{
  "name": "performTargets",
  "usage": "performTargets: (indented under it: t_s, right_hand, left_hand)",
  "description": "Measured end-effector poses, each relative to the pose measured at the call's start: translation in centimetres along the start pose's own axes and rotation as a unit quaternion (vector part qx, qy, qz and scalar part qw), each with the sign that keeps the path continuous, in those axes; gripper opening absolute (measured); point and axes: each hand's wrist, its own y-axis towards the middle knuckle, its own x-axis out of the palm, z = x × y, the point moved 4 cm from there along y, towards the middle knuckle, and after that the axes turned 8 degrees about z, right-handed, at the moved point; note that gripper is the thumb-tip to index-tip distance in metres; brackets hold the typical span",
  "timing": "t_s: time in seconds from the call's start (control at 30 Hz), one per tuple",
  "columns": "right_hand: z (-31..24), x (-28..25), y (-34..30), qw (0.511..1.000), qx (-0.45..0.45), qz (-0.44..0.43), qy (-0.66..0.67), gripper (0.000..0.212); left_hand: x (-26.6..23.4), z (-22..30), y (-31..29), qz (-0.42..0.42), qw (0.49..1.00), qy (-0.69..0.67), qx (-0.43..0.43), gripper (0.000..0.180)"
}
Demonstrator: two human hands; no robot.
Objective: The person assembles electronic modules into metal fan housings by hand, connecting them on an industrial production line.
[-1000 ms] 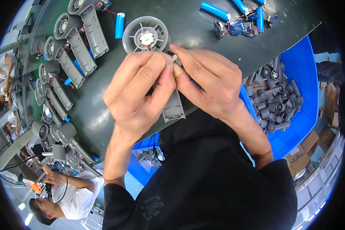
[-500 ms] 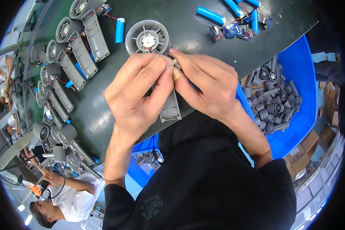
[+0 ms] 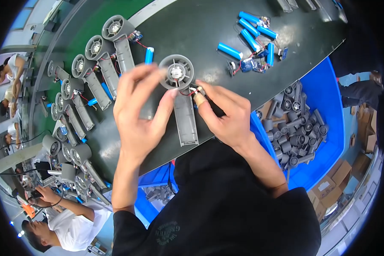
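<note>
A grey fan housing (image 3: 186,123) with a round fan end and an open, trough-like handle lies on the dark table in front of me. A white motor hub (image 3: 176,73) sits in the middle of its ring. My left hand (image 3: 143,109) hovers at the left of the housing, fingers spread and blurred, holding nothing; its thumb is close to the base of the ring. At the right of the handle, my right hand (image 3: 224,104) pinches a small white connector (image 3: 195,90) on thin red wires that run from the housing. A tan wrap covers one of its fingertips.
Similar housings (image 3: 99,90) with wired boards stand in rows on the left. Blue cylindrical batteries (image 3: 249,39) and blue circuit boards lie at the far right. Beyond the table edge, a blue bin (image 3: 330,115) holds many grey parts. A co-worker in white (image 3: 70,224) sits lower left.
My left hand has let go and moved left, its fingers opening away from the wires. My right hand still pinches beside the handle. The whole view has shifted, showing more of the table's far side.
</note>
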Motion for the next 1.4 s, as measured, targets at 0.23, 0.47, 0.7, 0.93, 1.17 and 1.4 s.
performTargets:
  t_s: [0.23, 0.47, 0.7, 0.93, 1.17, 1.4]
  right_hand:
    - [-0.4, -0.6, 1.3, 1.0, -0.017, 0.003, -0.002, 0.029]
    - [0.5, 0.0, 14.0, 0.994, 0.003, -0.067, 0.09, 0.024]
    - [8.4, 8.3, 32.4, 0.994, -0.005, -0.078, -0.07, 0.036]
    - [12.3, 11.5, 36.7, 0.967, -0.055, -0.09, -0.23, 0.038]
    - [8.1, -3.5, 36.6, 0.855, -0.128, -0.135, -0.484, 0.072]
    - [9.9, -11.9, 34.3, 0.84, -0.121, -0.207, -0.487, 0.069]
  left_hand:
    - [1.6, -1.3, 2.1, -0.11, 0.984, -0.077, -0.121, 0.071]
    - [0.5, -3.1, 14.6, 0.03, 0.999, 0.026, -0.024, 0.069]
    - [4.8, -14.4, 30.0, 0.023, 0.996, 0.076, -0.052, 0.053]
    - [10.4, -22.5, 34.0, -0.043, 0.986, 0.102, -0.129, 0.061]
    - [6.7, -16.5, 31.1, 0.035, 0.979, 0.198, -0.021, 0.055]
    - [6.4, -6.9, 25.2, -0.014, 0.996, 0.048, 0.075, 0.033]
